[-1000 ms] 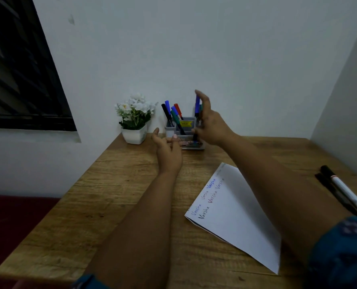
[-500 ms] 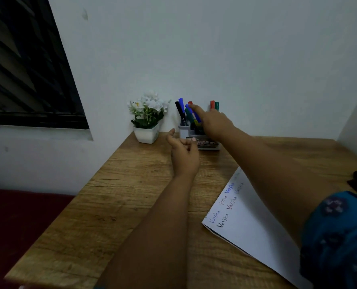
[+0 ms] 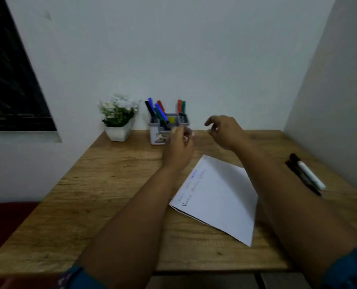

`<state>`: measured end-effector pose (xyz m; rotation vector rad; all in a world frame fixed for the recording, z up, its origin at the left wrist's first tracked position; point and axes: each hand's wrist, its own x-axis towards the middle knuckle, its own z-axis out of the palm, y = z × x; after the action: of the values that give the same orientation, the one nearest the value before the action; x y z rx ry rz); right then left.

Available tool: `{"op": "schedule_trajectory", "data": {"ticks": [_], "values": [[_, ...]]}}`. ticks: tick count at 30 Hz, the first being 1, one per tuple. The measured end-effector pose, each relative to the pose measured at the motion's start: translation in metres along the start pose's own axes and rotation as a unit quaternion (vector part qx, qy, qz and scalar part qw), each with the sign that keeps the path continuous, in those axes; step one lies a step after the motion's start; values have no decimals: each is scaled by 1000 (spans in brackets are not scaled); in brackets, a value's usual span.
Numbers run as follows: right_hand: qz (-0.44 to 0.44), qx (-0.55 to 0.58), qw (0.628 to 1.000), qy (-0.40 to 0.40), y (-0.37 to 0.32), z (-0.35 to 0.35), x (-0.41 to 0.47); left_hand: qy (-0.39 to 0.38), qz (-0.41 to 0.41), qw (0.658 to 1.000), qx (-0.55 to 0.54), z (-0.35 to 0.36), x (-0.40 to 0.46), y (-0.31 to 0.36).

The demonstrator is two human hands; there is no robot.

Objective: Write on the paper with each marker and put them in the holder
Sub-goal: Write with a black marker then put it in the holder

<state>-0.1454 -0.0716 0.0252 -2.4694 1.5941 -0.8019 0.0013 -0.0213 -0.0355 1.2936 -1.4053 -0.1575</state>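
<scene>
Markers in holder (image 3: 160, 113): black, blue, red and green ones stand tilted in the left compartment; a red and a green one stand upright in the right compartment.
Window (image 3: 10, 80): dark, far left, set in the white wall.
Flower pot (image 3: 119, 132): white pot with white flowers, at the table's back edge, just left of the holder.
Holder (image 3: 167, 130): grey and white, against the back wall; a yellow patch shows in its middle section.
Left hand (image 3: 178, 149): raised above the table directly in front of the holder, hiding its lower right corner; fingers curled loosely, nothing seen between them. Blurred, so contact with the holder cannot be judged.
Paper (image 3: 221, 197): white sheet lying flat on the table, turned at an angle, between the two forearms. Handwritten lines in black and blue run along its left edge; words too blurred to read.
Right hand (image 3: 225, 130): in the air to the right of the holder, apart from it; fingers spread and slightly bent, holding nothing.
Loose markers (image 3: 306, 174): on the table well to the right of the paper; a white-barrelled one with a black cap lies beside a black one, side by side and touching.
Table (image 3: 110, 184): wooden top, visible grain.
Sleeves (image 3: 352, 268): dark blue patterned fabric at the bottom edge.
</scene>
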Motion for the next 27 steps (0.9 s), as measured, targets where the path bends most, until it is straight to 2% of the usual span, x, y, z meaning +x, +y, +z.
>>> {"op": "schedule_trajectory", "data": {"ticks": [2, 5, 7, 12, 15, 17, 19, 20, 23, 25, 27], "values": [[73, -42, 996, -9, 33, -15, -32, -53, 57, 996, 46, 11, -11, 14], [190, -91, 977, -15, 85, -34, -78, -160, 107, 981, 21, 22, -27, 26], [249, -118, 961, -8, 110, -42, -102, -193, 116, 974, 9, 23, -31, 28], [292, -149, 945, -5, 134, -43, -123, -163, 93, 982, 9, 18, -28, 22], [328, -103, 939, 3, 130, -41, -120, -149, 83, 985, 10, 15, -26, 19], [358, -75, 931, -20, 124, -41, -119, -154, 80, 985, 21, 13, -25, 17], [327, -106, 937, -63, 109, -41, -114, -161, 97, 981, 53, 8, -22, 15], [278, -114, 951, -72, 98, -40, -110, -156, 111, 979, 70, 3, -18, 14], [58, -2, 995, -81, 51, -28, -92, -152, 144, 974, 84, -15, -3, 16], [-41, 56, 994, -80, 20, -19, -81, -205, 151, 962, 96, -22, 1, 17], [-94, 46, 991, -81, 4, -9, -70, -286, 95, 945, 125, -24, -1, 15]]}}
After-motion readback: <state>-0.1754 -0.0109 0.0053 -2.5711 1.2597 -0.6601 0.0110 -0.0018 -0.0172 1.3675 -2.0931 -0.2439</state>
